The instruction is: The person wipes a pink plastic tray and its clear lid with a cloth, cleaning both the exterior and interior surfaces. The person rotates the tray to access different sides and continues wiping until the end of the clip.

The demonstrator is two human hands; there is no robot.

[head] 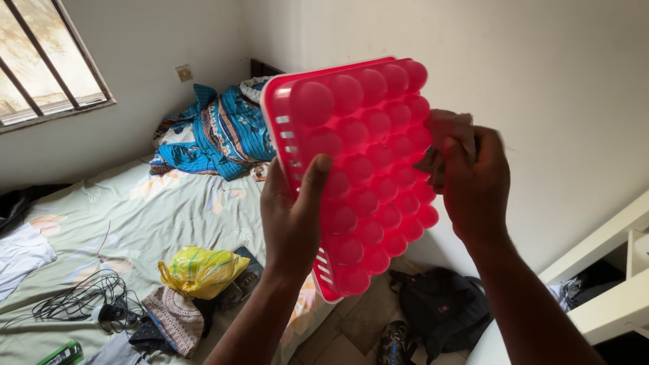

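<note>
L hand (292, 216) grips the red tray (358, 169) on its slotted edge, thumb laid across the domed underside, fingers hidden behind; that 1 hand carries it, upright and tilted, up at chest height above the bed (101, 223) edge. R hand (475, 186) is bunched tight round a brownish cloth (443, 138) and presses it against the tray's right side, near the top rows of domes. So: L grasping tray, R clenched on cloth, both touching the same tray. Tray shows approx 6 cols of round bumps, w/ small slots down the rim. Behind it: blue patterned fabric (216, 132) heaped at the bed head, under the barred window (47, 61). On the sheet below: yellow bag (201, 270), black cables (81, 297), a patterned cap-like item (177, 318). On the floor, between bed and white shelf (608, 270): black backpack (439, 307). Risks, as I judge them: the hold is a 1-sided pinch on a thin rim, so a hard push from the cloth could twist the tray out of the L hand & drop it onto the bed edge or floor stuff. Thin plastic may also flex or crack if pressed mid-panel w/o backing. The cloth could snag in the rim slots.
</note>
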